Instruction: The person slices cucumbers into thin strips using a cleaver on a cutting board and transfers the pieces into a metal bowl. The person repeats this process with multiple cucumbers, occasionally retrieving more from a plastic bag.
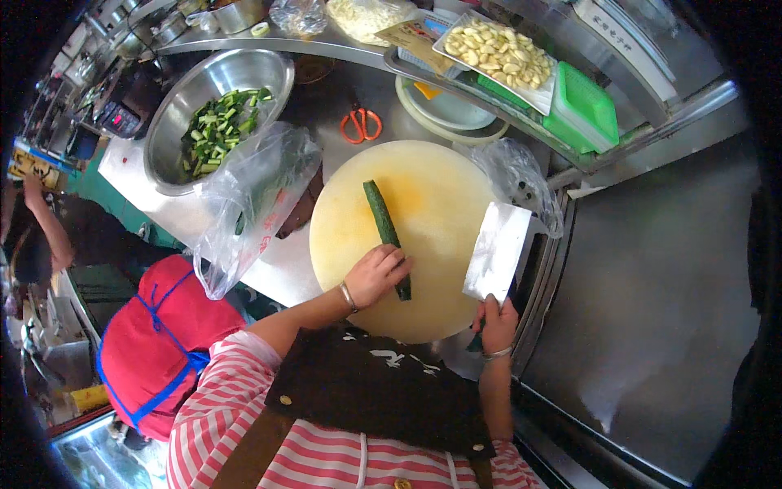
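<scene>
A whole dark green cucumber [383,214] lies lengthwise on a round, yellowish cutting board [443,177]. My left hand [380,276] grips it near its lower end, with the thumb and fingers curled over the skin. A short piece of the cucumber shows below that hand. In my right hand [498,327] is a Chinese cleaver [498,247], its broad blade pointing away from me over the board's right edge. Most of the handle is hidden by the fingers.
A steel bowl [165,125] of cut green vegetables stands at upper left, beside a clear plastic bag [256,208]. Orange-handled scissors [360,125] lie beyond the board. Peeled garlic [498,52] sits on a raised shelf. Someone in a red, blue-edged garment [165,354] is close on my left.
</scene>
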Motion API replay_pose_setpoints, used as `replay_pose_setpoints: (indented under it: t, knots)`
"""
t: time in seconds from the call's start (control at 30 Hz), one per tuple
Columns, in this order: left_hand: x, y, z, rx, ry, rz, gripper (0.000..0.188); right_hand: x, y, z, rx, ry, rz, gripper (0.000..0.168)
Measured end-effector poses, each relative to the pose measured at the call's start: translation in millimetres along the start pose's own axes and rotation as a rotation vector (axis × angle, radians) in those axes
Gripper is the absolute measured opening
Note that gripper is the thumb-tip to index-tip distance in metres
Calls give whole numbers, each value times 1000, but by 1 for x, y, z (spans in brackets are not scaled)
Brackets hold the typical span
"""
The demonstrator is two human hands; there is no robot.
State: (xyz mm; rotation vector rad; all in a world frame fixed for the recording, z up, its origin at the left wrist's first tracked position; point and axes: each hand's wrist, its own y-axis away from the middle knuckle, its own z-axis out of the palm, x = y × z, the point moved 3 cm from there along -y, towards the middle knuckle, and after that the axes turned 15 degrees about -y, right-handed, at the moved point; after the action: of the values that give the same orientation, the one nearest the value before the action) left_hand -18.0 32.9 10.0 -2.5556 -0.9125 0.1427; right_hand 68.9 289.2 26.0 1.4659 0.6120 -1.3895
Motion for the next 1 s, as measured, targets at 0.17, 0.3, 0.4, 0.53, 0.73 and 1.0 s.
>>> replay_pose_setpoints:
  t: [0.17, 0.3, 0.4, 0.53, 0.73, 1.0]
  knots:
    - [7, 32, -11, -87, -44, -103, 49, 8, 11, 2, -99, 158, -38, 18]
    - [-2, 34, -17, -115, -76, -43, 46, 9, 19, 13, -124, 278, -24, 19]
    - [-10, 8, -13, -83, -114, -92, 51, 1, 21, 32, -161, 354, -24, 20]
    - [-4, 5, -1, -81, -45, -153, 70, 19, 10, 23, -262, 571, -258, 21]
    - [-7, 15, -26, -298, 28, -43, 74, 24, 8, 21, -258, 640, -179, 25]
    - [-31, 26, -33, -183, -189, 207, 44, 30, 8, 22, -333, 702, -312, 21]
